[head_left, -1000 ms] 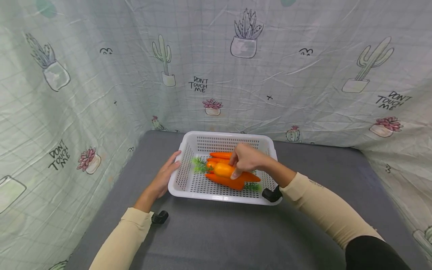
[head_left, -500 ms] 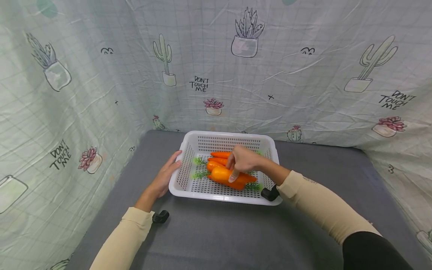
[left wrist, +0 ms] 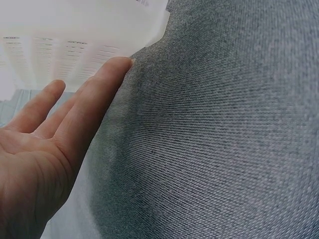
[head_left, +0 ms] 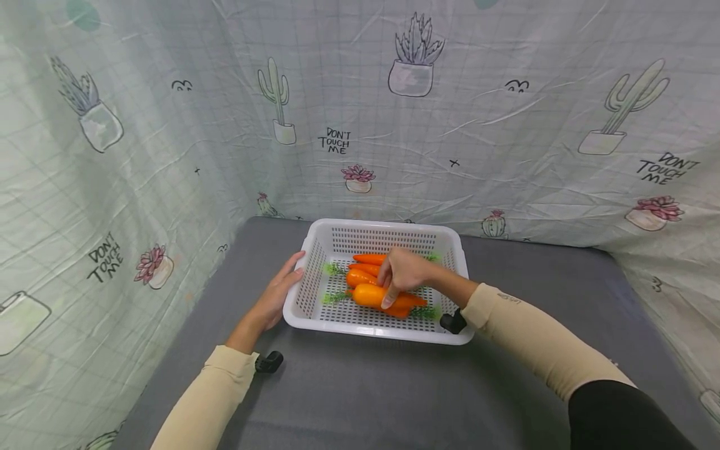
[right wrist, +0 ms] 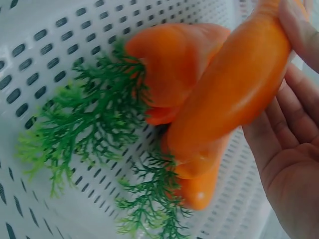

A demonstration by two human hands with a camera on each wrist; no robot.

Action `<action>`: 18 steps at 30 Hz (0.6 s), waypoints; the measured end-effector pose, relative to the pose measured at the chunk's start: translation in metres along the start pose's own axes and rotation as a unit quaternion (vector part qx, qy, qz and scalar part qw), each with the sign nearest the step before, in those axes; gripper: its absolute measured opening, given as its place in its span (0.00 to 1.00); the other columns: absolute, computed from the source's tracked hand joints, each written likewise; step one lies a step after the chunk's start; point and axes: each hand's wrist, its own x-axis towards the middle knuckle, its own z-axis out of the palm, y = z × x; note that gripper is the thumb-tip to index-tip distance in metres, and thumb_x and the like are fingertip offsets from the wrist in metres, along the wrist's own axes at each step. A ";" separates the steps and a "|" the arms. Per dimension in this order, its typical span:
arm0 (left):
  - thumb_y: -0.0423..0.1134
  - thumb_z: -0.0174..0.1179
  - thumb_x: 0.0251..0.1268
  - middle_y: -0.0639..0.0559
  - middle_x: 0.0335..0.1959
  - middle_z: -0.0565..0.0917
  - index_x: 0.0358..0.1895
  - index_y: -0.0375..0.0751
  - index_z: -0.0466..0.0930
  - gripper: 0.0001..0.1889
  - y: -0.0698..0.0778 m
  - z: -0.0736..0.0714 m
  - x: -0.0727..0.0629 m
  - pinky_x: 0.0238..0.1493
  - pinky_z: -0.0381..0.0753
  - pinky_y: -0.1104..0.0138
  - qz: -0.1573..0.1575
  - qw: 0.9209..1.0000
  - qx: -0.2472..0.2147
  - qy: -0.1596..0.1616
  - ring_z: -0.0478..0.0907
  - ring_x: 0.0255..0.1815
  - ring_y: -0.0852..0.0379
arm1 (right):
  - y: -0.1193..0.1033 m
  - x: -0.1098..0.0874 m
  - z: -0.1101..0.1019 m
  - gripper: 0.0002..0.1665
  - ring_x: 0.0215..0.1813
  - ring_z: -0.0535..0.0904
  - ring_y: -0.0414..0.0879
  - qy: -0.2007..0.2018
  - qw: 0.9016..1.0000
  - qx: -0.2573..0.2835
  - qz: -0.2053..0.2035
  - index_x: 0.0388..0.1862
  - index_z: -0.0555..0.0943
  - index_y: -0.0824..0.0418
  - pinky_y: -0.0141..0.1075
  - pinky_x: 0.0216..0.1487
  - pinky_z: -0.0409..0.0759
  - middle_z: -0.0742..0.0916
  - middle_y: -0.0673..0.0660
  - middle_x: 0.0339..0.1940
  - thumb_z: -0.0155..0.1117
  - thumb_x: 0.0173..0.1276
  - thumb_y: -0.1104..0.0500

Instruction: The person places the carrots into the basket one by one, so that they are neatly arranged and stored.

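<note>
A white perforated plastic basket (head_left: 377, 332) holds several orange toy carrots with green tops. My right hand (head_left: 406, 272) reaches inside and pinches one thick carrot (head_left: 367, 295) between thumb and fingers. That carrot lies over another carrot (head_left: 402, 312) at the front, its leafy top to the left. In the right wrist view, the held carrot (right wrist: 234, 84) slants across other carrots, above feathery greens (right wrist: 94, 109). My left hand (head_left: 277, 294) touches the basket's left side with extended fingers. In the left wrist view, its fingertips (left wrist: 119, 64) meet the basket's pale outer wall (left wrist: 75, 50).
The basket stands on a dark grey cloth-covered table (head_left: 360, 394), near its back edge. A curtain (head_left: 360, 112) printed with cacti hangs behind and along both sides. A black wrist camera (head_left: 452, 322) overhangs the basket's front right corner.
My right hand has brought the pinched carrot slightly left and down onto the front carrot. More of the green tops at the left now shows. My left hand stays at the basket's side.
</note>
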 end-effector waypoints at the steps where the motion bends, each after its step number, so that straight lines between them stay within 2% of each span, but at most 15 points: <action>1: 0.54 0.39 0.87 0.37 0.84 0.56 0.86 0.62 0.41 0.31 0.000 0.000 0.000 0.61 0.79 0.50 0.000 1.000 0.001 -0.001 0.66 0.76 0.29 | 0.001 0.001 0.002 0.28 0.43 0.86 0.44 -0.003 1.000 0.000 -0.002 0.43 0.93 0.61 0.36 0.45 0.86 0.94 0.53 0.41 0.92 0.43 0.52; 5: 0.54 0.39 0.87 0.38 0.84 0.56 0.85 0.63 0.42 0.31 -0.001 0.000 0.000 0.61 0.79 0.50 -0.004 1.000 0.000 0.000 0.66 0.76 0.29 | 0.003 0.003 0.008 0.27 0.42 0.85 0.42 -0.014 1.000 -0.011 -0.016 0.42 0.93 0.61 0.34 0.44 0.85 0.94 0.53 0.42 0.91 0.44 0.50; 7: 0.53 0.39 0.87 0.37 0.84 0.56 0.85 0.62 0.42 0.31 -0.002 0.000 0.000 0.61 0.79 0.50 -0.004 1.000 -0.001 0.000 0.66 0.76 0.30 | 0.004 0.004 0.010 0.25 0.38 0.84 0.39 -0.019 0.999 -0.015 -0.022 0.40 0.93 0.60 0.32 0.41 0.83 0.94 0.51 0.38 0.91 0.44 0.49; 10: 0.53 0.39 0.87 0.38 0.84 0.57 0.85 0.63 0.42 0.31 -0.002 0.000 0.000 0.61 0.78 0.51 -0.005 1.000 -0.005 0.000 0.66 0.76 0.31 | 0.004 0.004 0.012 0.20 0.29 0.76 0.35 -0.029 0.999 -0.014 -0.031 0.34 0.93 0.57 0.29 0.32 0.74 0.90 0.46 0.28 0.91 0.45 0.49; 12: 0.53 0.39 0.87 0.38 0.84 0.57 0.85 0.63 0.42 0.31 -0.002 0.000 0.001 0.61 0.78 0.51 -0.004 1.000 -0.003 -0.002 0.66 0.76 0.31 | 0.004 0.005 0.014 0.18 0.23 0.67 0.36 -0.040 0.999 -0.011 -0.034 0.28 0.92 0.57 0.29 0.27 0.65 0.83 0.44 0.19 0.90 0.47 0.49; 14: 0.54 0.40 0.87 0.38 0.84 0.57 0.85 0.63 0.42 0.31 -0.001 0.000 0.001 0.62 0.78 0.51 -0.004 1.000 -0.002 -0.003 0.66 0.76 0.31 | 0.005 0.007 0.015 0.18 0.22 0.62 0.37 -0.048 0.998 -0.008 -0.034 0.26 0.91 0.58 0.30 0.25 0.59 0.76 0.44 0.17 0.89 0.48 0.48; 18: 0.54 0.39 0.87 0.38 0.84 0.56 0.86 0.62 0.41 0.32 -0.001 -0.001 0.001 0.62 0.78 0.50 -0.002 1.000 0.005 -0.005 0.66 0.76 0.29 | 0.005 0.009 0.017 0.20 0.24 0.66 0.37 -0.053 0.998 -0.009 -0.028 0.32 0.92 0.60 0.29 0.27 0.63 0.79 0.44 0.19 0.89 0.49 0.48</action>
